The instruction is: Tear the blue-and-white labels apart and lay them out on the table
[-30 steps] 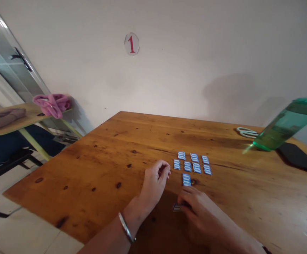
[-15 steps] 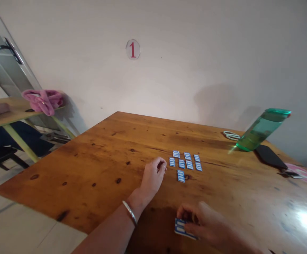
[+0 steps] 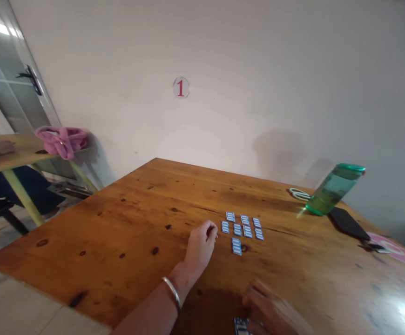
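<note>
Several small blue-and-white cards (image 3: 237, 229) lie face to the table's middle in short uneven rows, with one card (image 3: 236, 246) nearer to me. Just left of them rests my left hand (image 3: 202, 239), its fingers curled in and no card showing in it. A silver bangle (image 3: 172, 294) circles that wrist. At the bottom edge of the picture my right hand (image 3: 270, 309) bends over another blue-and-white card (image 3: 240, 326), thumb on it and fingers curved above. The frame's edge cuts off part of this card, and the hand is slightly blurred.
On the right of the wooden table (image 3: 136, 209) stand a tilted-looking green bottle (image 3: 335, 190), a white cable (image 3: 298, 194), a dark phone-like slab (image 3: 348, 223), keys (image 3: 375, 245) and a pink round mat (image 3: 398, 251). A pink cloth (image 3: 63, 141) lies on another table at left.
The view has tipped upward, so the table and cards sit lower in the picture. My right hand and its card are now nearer the bottom edge. My left hand stays beside the cards.
</note>
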`<state>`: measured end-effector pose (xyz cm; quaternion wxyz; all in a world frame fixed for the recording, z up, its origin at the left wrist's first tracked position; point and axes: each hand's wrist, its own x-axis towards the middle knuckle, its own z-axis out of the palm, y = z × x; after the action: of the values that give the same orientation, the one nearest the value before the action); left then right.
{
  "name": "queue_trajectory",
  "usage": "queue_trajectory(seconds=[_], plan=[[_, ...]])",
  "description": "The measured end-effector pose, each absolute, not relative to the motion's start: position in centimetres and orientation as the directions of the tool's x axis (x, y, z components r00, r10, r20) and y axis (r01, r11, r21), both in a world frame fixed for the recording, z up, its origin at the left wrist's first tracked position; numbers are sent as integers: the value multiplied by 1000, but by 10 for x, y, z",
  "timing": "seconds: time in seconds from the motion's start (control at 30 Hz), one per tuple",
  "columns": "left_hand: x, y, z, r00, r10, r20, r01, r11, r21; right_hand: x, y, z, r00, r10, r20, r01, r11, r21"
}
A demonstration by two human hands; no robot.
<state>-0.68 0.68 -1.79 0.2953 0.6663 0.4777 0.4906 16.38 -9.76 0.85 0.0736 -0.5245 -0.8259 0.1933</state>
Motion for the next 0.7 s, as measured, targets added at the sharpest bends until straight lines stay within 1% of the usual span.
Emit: queue_trajectory(seconds=[0.07,0.1,0.17,0.23,0.27,0.33,0.37,0.43,0.5,0.57,0.63,0.7], plan=[[-7,7,-18,61,926,373,362,-368,856,169,-88,13,-412,911,23,801,373,-469],[-7,7,-19,61,926,374,369,-369,853,172,-81,14,-371,924,88,783,363,-505],[-7,7,-19,63,925,376,382,-370,847,180,-64,15,-262,940,217,774,339,-534],[-8,8,-19,63,924,378,394,-371,841,189,-43,12,-166,940,299,818,300,-490],[-8,9,-18,58,923,380,400,-370,838,193,-32,10,-135,927,350,847,291,-444],[-10,9,-17,45,921,386,413,-369,833,200,-11,5,-171,932,320,895,282,-345],[-11,10,-16,34,920,391,420,-368,830,203,-1,3,-183,948,262,918,260,-299],[-13,11,-13,12,914,405,433,-370,822,207,17,-1,-115,985,129,961,143,-238],[-16,12,-11,-8,907,422,445,-374,813,207,33,-3,-51,995,82,970,69,-235],[-20,14,-9,-27,901,432,449,-375,811,202,44,-5,-23,998,53,968,35,-250],[-23,16,-7,-49,898,438,443,-373,815,189,48,-7,-52,998,23,962,56,-266],[-26,18,-5,-79,891,446,434,-372,820,168,43,-7,-143,990,14,950,141,-280]])
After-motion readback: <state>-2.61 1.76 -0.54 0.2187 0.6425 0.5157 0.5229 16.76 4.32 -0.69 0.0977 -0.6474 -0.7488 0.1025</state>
